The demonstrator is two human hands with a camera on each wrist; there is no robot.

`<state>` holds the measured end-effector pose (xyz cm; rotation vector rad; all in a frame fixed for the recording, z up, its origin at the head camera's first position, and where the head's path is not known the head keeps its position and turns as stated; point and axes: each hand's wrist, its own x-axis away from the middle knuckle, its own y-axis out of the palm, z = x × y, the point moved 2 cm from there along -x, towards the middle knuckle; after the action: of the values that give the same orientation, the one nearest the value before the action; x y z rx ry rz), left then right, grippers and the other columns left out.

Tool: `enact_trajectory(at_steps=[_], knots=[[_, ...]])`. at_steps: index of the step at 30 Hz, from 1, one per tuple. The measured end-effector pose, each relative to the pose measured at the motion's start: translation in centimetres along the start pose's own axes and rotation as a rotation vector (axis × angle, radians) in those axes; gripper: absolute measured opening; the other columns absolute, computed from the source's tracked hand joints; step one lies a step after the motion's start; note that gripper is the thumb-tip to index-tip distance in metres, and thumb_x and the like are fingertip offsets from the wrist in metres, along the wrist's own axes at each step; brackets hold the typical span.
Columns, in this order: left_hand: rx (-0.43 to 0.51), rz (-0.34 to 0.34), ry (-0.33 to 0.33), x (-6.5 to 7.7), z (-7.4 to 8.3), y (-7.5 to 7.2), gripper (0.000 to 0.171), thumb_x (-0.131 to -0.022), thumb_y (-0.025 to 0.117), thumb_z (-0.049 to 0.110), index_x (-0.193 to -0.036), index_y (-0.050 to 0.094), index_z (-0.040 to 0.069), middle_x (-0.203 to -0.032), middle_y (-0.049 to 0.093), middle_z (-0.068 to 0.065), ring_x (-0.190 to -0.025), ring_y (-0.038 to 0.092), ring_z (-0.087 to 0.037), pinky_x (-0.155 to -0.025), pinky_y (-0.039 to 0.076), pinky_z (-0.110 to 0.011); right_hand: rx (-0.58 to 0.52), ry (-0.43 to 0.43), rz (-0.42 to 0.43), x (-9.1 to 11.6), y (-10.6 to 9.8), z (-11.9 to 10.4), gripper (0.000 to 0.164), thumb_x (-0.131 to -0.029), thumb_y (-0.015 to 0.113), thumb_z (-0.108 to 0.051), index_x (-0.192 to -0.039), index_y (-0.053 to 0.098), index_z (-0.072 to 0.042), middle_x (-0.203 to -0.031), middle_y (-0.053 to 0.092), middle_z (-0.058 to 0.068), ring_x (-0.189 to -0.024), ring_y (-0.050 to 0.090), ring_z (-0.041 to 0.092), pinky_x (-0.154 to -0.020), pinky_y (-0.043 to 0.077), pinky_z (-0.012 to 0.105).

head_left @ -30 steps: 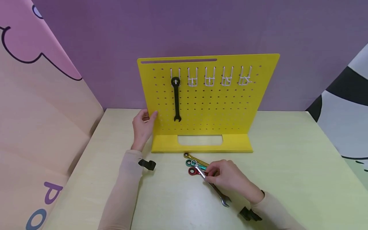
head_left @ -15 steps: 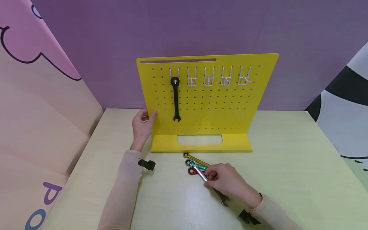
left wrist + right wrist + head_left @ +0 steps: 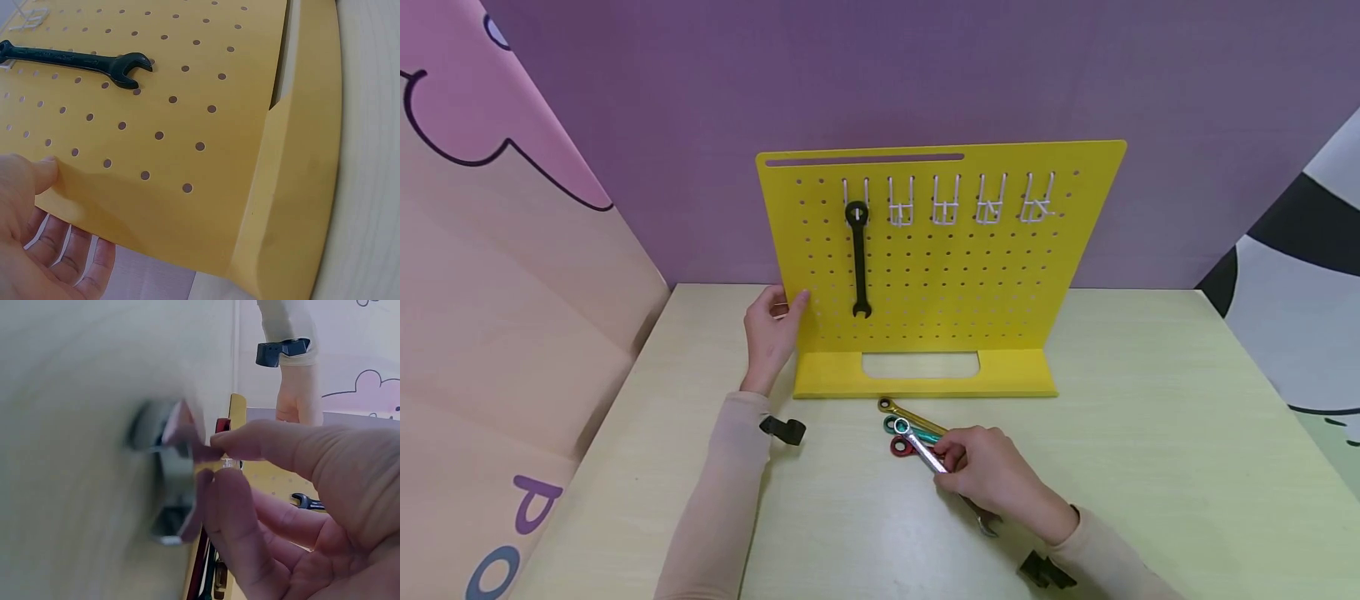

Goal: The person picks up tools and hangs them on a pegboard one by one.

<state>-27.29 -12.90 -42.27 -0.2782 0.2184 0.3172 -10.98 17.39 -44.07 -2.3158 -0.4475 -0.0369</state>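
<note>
A yellow pegboard stands upright on its base. My left hand holds its left edge, thumb on the front face and fingers behind, as the left wrist view confirms. A black combination wrench hangs from the leftmost hook. My right hand pinches a silver combination wrench by its shank, between thumb and fingertips. Its open end looks large and blurred in the right wrist view. Under and beside it lie a gold wrench, a teal wrench and a red wrench, partly covered by my right hand.
Several white wire hooks line the upper pegboard, right of the black wrench. The board's base rests on a pale table, with a purple wall behind. Printed panels rise at both sides.
My right hand has slid a little toward me along the silver wrench and pinches it there. The wrench's open end has shifted very slightly. The left hand stays on the pegboard edge.
</note>
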Motion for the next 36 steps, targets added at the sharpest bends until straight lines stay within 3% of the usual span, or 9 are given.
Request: enact_trajectory(at_steps=[12,21,29,36], knots=[[0.012,-0.005,0.003,-0.1,-0.2,0.1,0.034,-0.102,0.074,0.027,-0.123,0.070,0.000,-0.114,0.070,-0.019,-0.101,0.063,-0.029,-0.094,0.057,-0.042,0.002,0.018,0.012,-0.2,0.0,0.2,0.017,-0.074,0.082,-0.004,-0.089,0.077,-0.009,-0.072,0.064,-0.005,-0.064,0.055,0.010,-0.051,0.043,0.020],[-0.013,-0.003,0.005,-0.1,-0.2,0.0,0.034,-0.102,0.074,0.028,-0.123,0.070,0.001,-0.115,0.071,-0.018,-0.102,0.065,-0.029,-0.086,0.054,-0.032,-0.063,0.035,0.014,-0.6,-0.3,0.3,0.021,-0.074,0.082,-0.006,-0.093,0.071,-0.008,-0.077,0.066,-0.002,-0.067,0.058,0.013,-0.054,0.047,0.021],[-0.002,-0.006,0.001,-0.1,-0.3,0.0,0.034,-0.103,0.073,0.027,-0.123,0.070,0.000,-0.115,0.071,-0.019,-0.103,0.064,-0.029,-0.087,0.053,-0.031,-0.153,0.009,0.039,-0.9,-0.4,0.8,0.019,-0.079,0.080,-0.007,-0.095,0.071,-0.007,-0.082,0.070,0.000,-0.073,0.062,0.014,-0.061,0.052,0.022],[-0.005,-0.004,0.014,-0.1,-0.2,0.0,0.033,-0.103,0.073,0.026,-0.122,0.070,0.000,-0.114,0.071,-0.019,-0.101,0.064,-0.027,-0.084,0.052,-0.027,-0.285,-0.012,0.046,-1.1,-0.6,0.8,0.015,-0.094,0.081,-0.016,-0.100,0.073,-0.004,-0.087,0.074,0.006,-0.065,0.067,0.016,-0.056,0.058,0.029]])
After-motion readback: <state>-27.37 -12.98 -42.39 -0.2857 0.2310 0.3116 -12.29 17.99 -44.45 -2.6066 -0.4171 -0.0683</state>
